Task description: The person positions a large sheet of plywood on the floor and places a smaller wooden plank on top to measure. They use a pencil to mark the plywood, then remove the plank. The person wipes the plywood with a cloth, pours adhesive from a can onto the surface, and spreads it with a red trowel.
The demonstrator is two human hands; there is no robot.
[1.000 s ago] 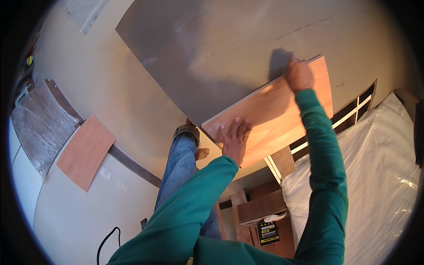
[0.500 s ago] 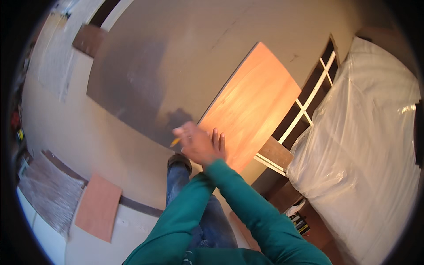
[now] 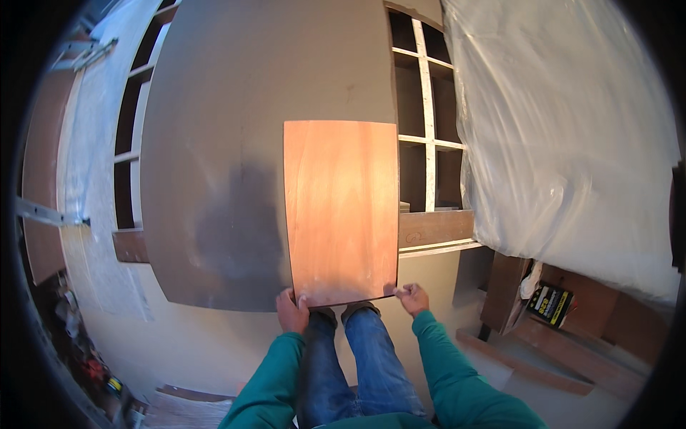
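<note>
A rectangular orange-brown wooden panel (image 3: 343,207) lies on the large grey-brown board (image 3: 193,129), its near end reaching the board's near edge. With its thumb on top, my left hand (image 3: 291,312) grips the panel's near left corner. At the near right corner, my right hand (image 3: 413,298) is closed, thumb and fingers pinching the panel's edge. The undersides of both hands' grips are hidden. No pencil shows in either hand.
Right of the board is a dark open frame with pale slats (image 3: 430,136). Clear plastic sheeting (image 3: 564,136) drapes the far right. A black and yellow box (image 3: 550,304) sits below it. A ladder (image 3: 50,212) stands at left.
My hands, crossed before with a yellow pencil in the right one, are now apart at the panel's near corners. My view has turned, so the panel appears straight rather than slanted.
</note>
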